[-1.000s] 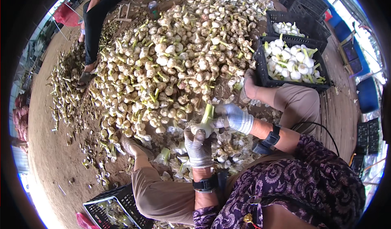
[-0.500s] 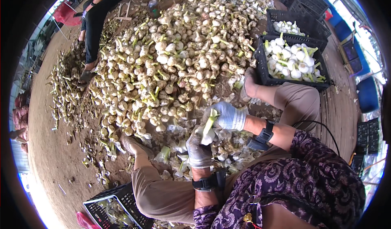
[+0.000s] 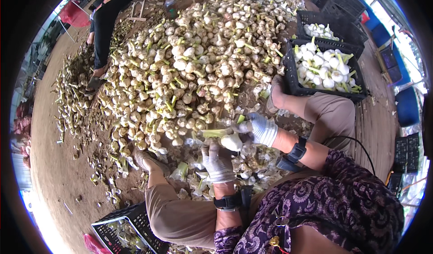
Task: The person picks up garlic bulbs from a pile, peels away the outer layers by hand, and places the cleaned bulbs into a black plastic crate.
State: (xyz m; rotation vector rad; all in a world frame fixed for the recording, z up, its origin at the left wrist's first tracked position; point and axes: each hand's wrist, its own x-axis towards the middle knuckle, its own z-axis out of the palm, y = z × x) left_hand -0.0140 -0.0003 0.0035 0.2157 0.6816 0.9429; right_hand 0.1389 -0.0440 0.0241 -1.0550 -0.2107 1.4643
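Note:
A white garlic bulb (image 3: 232,142) lies sideways between my two gloved hands, its pale green stem pointing left. My left hand (image 3: 218,163), in a striped grey-white glove, is closed on it from below, fingers by the stem. From the right, my right hand (image 3: 261,130) closes on the bulb's other side; its fingertips are partly hidden and dark with dirt. A short green piece sticks up beside the right fingers. Beyond my hands spreads a big heap of garlic bulbs (image 3: 189,73) with dirty skins and cut stems. Loose white peelings (image 3: 257,163) cover the ground beneath.
At the right, a black crate (image 3: 356,80) holds clean white garlic; another crate (image 3: 311,17) stands behind it. A black crate (image 3: 149,240) with scraps sits at lower left. Another person's leg (image 3: 103,37) reaches the heap at upper left, near a bottle (image 3: 170,8).
The garlic bulb has turned from upright to sideways, its stem now leftward. My right hand has shifted slightly right and down, and the left fingers have moved up beneath the stem.

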